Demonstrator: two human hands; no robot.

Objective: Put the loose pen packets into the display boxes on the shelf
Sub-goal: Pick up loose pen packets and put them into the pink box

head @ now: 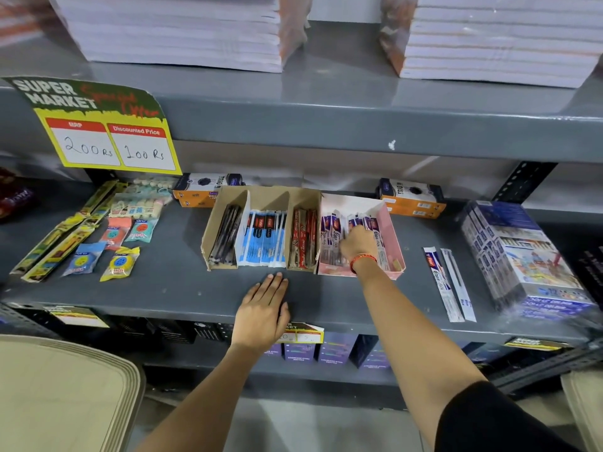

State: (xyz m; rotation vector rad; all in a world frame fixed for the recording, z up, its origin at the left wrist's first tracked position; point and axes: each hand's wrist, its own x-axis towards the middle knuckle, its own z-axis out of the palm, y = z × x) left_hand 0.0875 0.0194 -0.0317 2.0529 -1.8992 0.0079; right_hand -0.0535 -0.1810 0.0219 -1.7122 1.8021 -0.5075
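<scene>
Several open display boxes stand side by side on the grey shelf point(169, 282): a brown box with black pens point(212, 223), blue packets point(262, 239), a brown box with red packets point(303, 236) and a pink box point(393, 236) with purple-and-white packets. My right hand point(357, 244) reaches into the pink box, its fingers among the packets there; whether it grips one is hidden. Two loose purple-and-white pen packets point(448, 282) lie on the shelf to the right of the pink box. My left hand point(262, 309) rests flat on the shelf in front of the boxes, fingers spread.
Yellow packets and small round items point(81, 243) lie at the shelf's left. A wrapped carton point(522, 256) sits at the right, orange boxes point(412, 197) stand behind. A price sign point(104, 132) hangs from the shelf above, which carries paper stacks point(182, 31). Beige trays point(62, 396) are at lower left.
</scene>
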